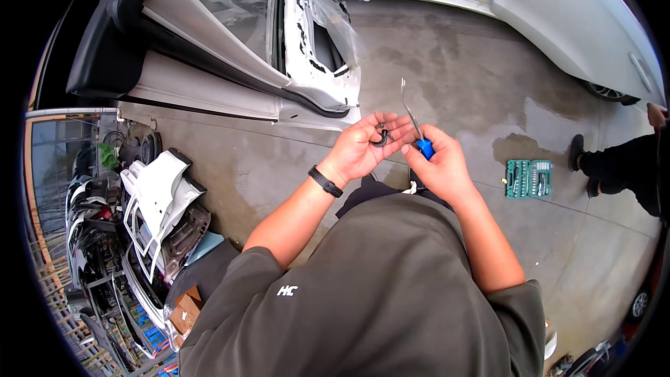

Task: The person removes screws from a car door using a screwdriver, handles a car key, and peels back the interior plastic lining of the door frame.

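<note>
My left hand (357, 148) is in front of my body, palm up, with a black band on its wrist. A small black curved piece (380, 139) lies at its fingers, with the thumb bent toward it; its exact kind is too small to tell. My right hand (444, 164) is closed around the blue handle (426, 149) of a fork-tipped pry tool (410, 113). The tool's thin metal shank points up and away, and its split tip is in the air. The fingertips of both hands are close together near the handle.
An opened white car door (209, 77) with plastic film stands ahead at left. Another white car door (579, 14) is at far right. On the floor at right lies a green socket set case (528, 179), near a person's legs (621, 171). Removed car panels (164, 195) are piled at left.
</note>
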{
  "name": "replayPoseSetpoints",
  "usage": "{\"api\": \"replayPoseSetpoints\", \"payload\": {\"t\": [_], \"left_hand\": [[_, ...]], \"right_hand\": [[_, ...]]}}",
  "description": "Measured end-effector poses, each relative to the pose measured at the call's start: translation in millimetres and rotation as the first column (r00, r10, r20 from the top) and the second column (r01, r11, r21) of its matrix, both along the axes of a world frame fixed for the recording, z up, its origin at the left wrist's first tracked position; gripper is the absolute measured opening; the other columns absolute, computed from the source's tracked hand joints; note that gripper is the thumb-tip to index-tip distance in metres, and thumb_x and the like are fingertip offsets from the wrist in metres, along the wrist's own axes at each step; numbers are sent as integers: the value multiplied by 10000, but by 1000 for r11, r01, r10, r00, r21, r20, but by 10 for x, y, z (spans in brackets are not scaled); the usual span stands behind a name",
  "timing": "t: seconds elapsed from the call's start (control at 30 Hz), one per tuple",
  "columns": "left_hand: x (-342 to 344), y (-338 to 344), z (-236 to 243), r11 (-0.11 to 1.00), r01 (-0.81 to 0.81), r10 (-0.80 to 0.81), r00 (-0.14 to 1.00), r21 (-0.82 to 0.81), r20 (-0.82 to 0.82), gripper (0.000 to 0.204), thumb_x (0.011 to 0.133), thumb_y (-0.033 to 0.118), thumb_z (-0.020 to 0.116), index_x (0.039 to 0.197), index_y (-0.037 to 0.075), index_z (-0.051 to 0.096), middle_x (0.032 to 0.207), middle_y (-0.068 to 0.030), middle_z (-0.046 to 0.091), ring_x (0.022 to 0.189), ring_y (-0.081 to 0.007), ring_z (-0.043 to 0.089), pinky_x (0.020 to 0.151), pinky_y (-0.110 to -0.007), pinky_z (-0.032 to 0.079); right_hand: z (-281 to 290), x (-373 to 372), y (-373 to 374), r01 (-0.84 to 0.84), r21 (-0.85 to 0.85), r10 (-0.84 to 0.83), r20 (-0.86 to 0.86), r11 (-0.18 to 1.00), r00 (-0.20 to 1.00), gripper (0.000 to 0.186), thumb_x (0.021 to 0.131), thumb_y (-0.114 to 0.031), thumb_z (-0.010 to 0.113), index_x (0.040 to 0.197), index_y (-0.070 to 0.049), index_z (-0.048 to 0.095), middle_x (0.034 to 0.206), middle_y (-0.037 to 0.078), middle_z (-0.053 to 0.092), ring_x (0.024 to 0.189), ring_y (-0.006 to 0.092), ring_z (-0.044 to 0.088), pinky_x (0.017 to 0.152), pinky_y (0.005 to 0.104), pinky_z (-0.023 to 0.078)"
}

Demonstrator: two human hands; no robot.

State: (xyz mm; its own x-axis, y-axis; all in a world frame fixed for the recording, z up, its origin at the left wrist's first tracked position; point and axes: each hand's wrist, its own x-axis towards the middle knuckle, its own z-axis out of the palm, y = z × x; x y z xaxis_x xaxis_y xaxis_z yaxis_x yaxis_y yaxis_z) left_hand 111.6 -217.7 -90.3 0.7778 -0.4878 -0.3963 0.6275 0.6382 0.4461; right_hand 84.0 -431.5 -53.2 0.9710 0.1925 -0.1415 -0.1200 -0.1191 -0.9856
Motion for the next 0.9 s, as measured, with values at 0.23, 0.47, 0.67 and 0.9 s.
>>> {"api": "replayPoseSetpoints", "payload": {"t": [0.23, 0.47, 0.67, 0.9], "left_hand": [[-21, -131, 78, 990, 35, -28, 998, -140, 54, 585, 816, -35, 500, 1400, -7, 512, 1482, -206, 507, 1286, -319, 556, 1100, -454, 460], [-85, -143, 70, 988, 25, -14, 997, -151, 72, 604, 824, -32, 484, 1427, -11, 492, 1365, -170, 576, 1191, -283, 586, 1085, -425, 459], [-109, -172, 46, 981, 136, -125, 988, -138, 87, 596, 842, -27, 486, 1437, -14, 481, 1328, -148, 582, 1217, -266, 579, 1113, -423, 433], [-108, -201, 150, 986, 164, -164, 986, -23, 3, 547, 839, -58, 432, 1380, -39, 508, 1277, -137, 576, 1196, -237, 567, 1133, -434, 431]], "right_hand": [[123, 64, 158, -5, -176, 51, 257, 984, 965, 288, 799, -63, 722, 1074, -18, 647, 927, 168, 667, 882, 355, 661, 776, 428, 523], [88, 58, 127, 17, -75, -3, 181, 997, 983, 311, 822, -39, 710, 1126, -19, 646, 995, 185, 700, 931, 353, 686, 812, 410, 541], [38, 63, 37, 47, -230, 29, 313, 972, 949, 369, 831, -50, 720, 1196, -48, 669, 977, 173, 675, 903, 355, 672, 798, 413, 542], [154, 88, -23, -75, -302, 151, 236, 950, 960, 336, 833, -53, 716, 1167, -83, 701, 911, 171, 644, 875, 358, 657, 777, 431, 533]]}}
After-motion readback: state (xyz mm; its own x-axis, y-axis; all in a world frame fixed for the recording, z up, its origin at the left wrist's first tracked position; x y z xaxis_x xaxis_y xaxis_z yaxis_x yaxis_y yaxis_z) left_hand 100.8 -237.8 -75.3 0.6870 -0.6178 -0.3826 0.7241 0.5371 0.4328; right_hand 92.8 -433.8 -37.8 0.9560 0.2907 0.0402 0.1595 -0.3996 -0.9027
